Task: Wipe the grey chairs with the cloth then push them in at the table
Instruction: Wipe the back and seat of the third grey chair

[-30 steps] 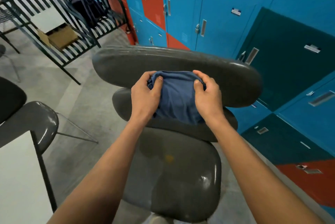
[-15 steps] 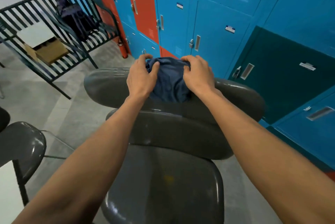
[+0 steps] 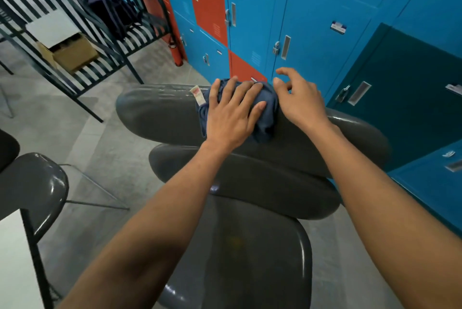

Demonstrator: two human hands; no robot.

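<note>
Left hand (image 3: 231,115) lies flat with fingers spread, pressing the blue cloth (image 3: 265,118) onto the top backrest of the grey chair (image 3: 160,113). Just right of it, the right hand (image 3: 298,98) hovers at the cloth's edge, fingers loosely curled and holding nothing. A white tag (image 3: 198,95) sticks out beside the left hand's little finger. Beyond both hands stand blue and red lockers (image 3: 312,21); far to the left sits another grey chair (image 3: 32,183) by a table (image 3: 15,263).

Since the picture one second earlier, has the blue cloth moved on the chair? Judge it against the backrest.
Yes. The blue cloth has gone up from the front of the upper backrest to its top edge, under the left hand.
</note>
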